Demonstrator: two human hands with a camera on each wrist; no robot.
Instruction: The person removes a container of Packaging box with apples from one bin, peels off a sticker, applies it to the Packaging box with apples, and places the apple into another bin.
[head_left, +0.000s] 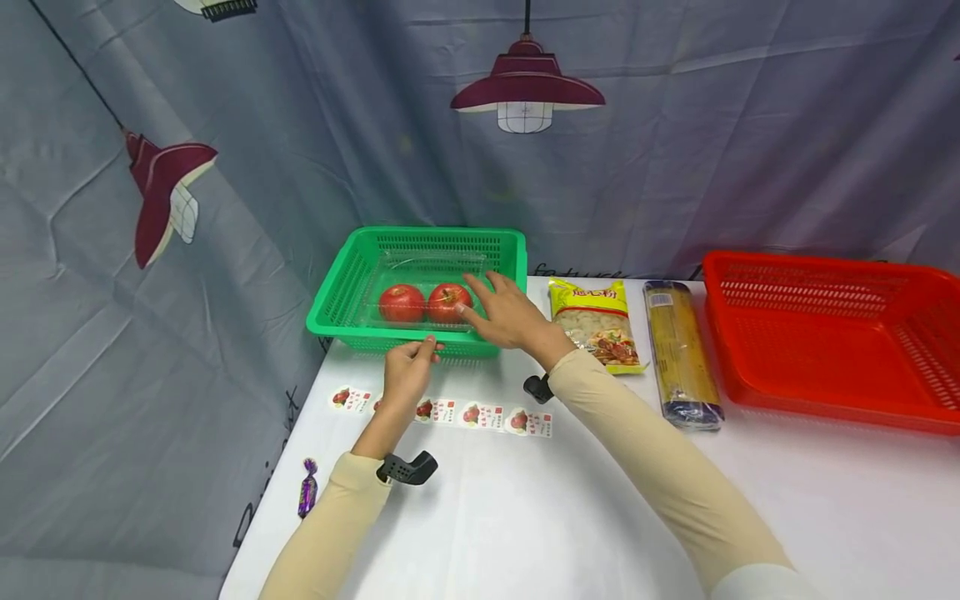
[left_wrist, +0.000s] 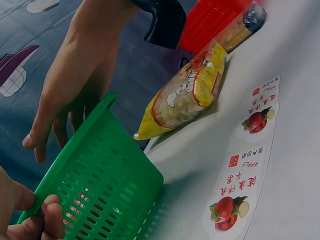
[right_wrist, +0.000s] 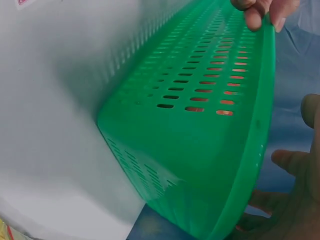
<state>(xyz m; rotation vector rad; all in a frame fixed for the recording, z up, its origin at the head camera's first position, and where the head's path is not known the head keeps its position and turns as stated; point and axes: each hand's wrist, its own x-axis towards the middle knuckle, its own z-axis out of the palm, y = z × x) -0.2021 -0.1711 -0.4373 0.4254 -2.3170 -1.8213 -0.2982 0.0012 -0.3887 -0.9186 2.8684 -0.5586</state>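
A green basket (head_left: 341, 292) stands at the back left of the table, holding a clear plastic box (head_left: 420, 265) with two red apples (head_left: 401, 303) in it. My left hand (head_left: 407, 375) pinches the basket's front rim between thumb and curled fingers; the left wrist view shows this grip (left_wrist: 50, 212) closely. Over the basket's right end reaches my right hand (head_left: 512, 315), fingers spread, near the right apple (head_left: 447, 302). Whether its fingertips touch the box I cannot tell. In front of the basket lies a row of apple stickers (head_left: 480, 416), partly hidden by my left arm.
Right of the basket lie a yellow food bag (head_left: 596, 325) and a long pack that looks like dry noodles (head_left: 681, 350). A red basket (head_left: 832, 333) stands farther right. A purple wrapped candy (head_left: 307, 489) lies near the left table edge. A grey curtain (head_left: 637, 183) hangs behind.
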